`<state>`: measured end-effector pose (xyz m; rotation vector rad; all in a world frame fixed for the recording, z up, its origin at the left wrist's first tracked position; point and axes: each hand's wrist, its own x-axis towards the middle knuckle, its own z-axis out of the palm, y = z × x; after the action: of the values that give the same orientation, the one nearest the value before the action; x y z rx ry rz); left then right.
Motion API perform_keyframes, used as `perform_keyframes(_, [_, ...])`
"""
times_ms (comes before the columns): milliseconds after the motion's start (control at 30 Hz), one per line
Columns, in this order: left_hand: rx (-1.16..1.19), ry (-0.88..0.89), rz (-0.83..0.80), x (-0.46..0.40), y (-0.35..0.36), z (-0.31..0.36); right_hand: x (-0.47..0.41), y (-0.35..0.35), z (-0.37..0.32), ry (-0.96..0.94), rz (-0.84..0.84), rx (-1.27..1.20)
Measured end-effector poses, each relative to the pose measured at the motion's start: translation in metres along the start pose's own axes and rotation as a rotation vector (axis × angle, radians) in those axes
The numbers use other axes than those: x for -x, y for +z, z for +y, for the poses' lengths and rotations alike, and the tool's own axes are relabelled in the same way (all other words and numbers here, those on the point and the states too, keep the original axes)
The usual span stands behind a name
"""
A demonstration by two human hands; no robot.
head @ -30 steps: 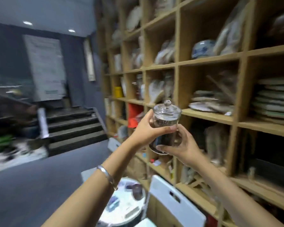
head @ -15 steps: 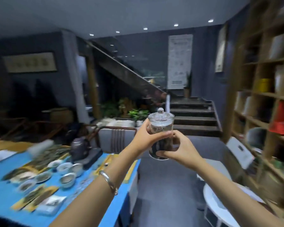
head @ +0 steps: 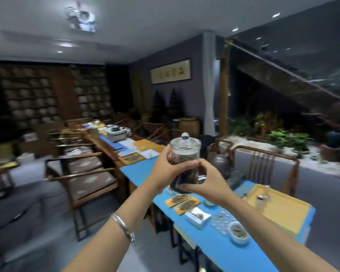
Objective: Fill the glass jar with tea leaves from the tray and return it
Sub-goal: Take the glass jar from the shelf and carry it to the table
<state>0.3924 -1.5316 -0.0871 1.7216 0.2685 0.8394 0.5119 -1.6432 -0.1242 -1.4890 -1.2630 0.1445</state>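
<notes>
Gripping the lidded glass jar (head: 185, 163) upright above the table (head: 139, 169): left hand (head: 170, 169) and right hand (head: 208, 179), fingers curled.

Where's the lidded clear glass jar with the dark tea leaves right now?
Head view, centre: the lidded clear glass jar is held up between the left hand and right hand, above the long blue table.

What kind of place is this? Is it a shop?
Probably a tea shop or tea room. A long blue table holds small trays of tea leaves, wall shelves are stacked with round packages, and both hands hold a glass jar of leaves.
</notes>
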Motion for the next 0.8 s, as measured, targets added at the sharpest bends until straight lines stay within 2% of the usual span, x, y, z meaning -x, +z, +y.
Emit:
perform_keyframes(167, [-0.05, -0.062, 0.263, 0.027, -0.126, -0.023, -0.042, 0.132, -0.012, -0.081, -0.164, -0.148])
perform_keyframes(400, [-0.151, -0.115, 0.48, 0.032, -0.271, -0.056, -0.113, 0.286, -0.012, -0.167, -0.404, -0.283])
perform_keyframes(600, [-0.203, -0.13, 0.54, -0.02, -0.376, -0.096, -0.204, 0.388, 0.011, -0.183, -0.503, -0.385])
perform_keyframes(800, [-0.233, -0.147, 0.572, -0.099, -0.469, -0.126, -0.314, 0.461, 0.034, -0.189, -0.553, -0.416])
